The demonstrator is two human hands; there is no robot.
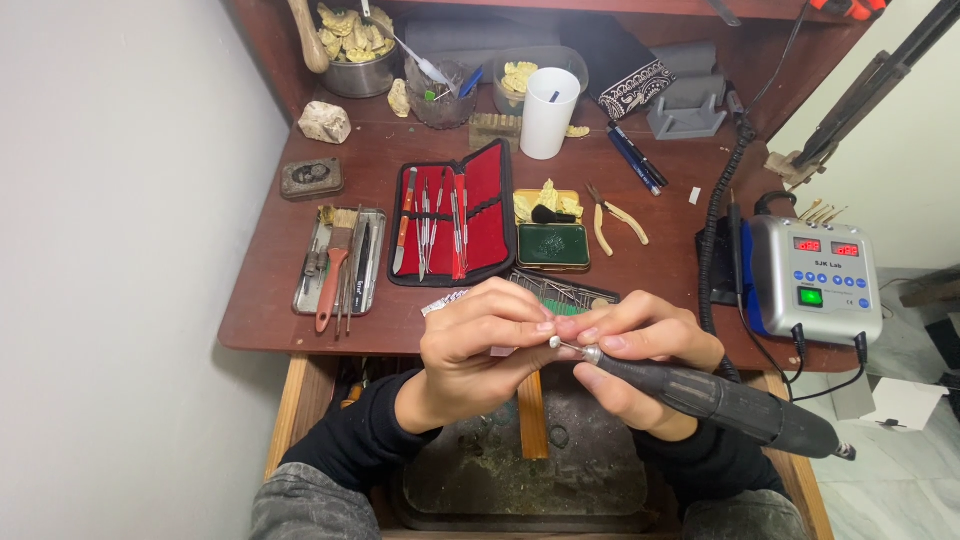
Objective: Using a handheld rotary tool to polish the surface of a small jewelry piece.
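My right hand [640, 360] grips a black rotary handpiece [720, 402] that points left, its metal tip [575, 348] between my two hands. My left hand [480, 345] has its fingertips pinched at that metal tip; what they pinch is too small to make out. Both hands hover over the front edge of a dark red wooden bench [300, 320], above an open drawer [530, 470] lined with dust. Black sleeves cover both wrists.
An open red instrument case [455, 215] with metal tools lies mid-bench, a metal tray [340, 260] of tools to its left, a green tin [552, 245] and pliers [612, 218] to its right. A grey control box [815, 280] stands at right. A white cup [550, 112] and bowls of plaster casts stand behind.
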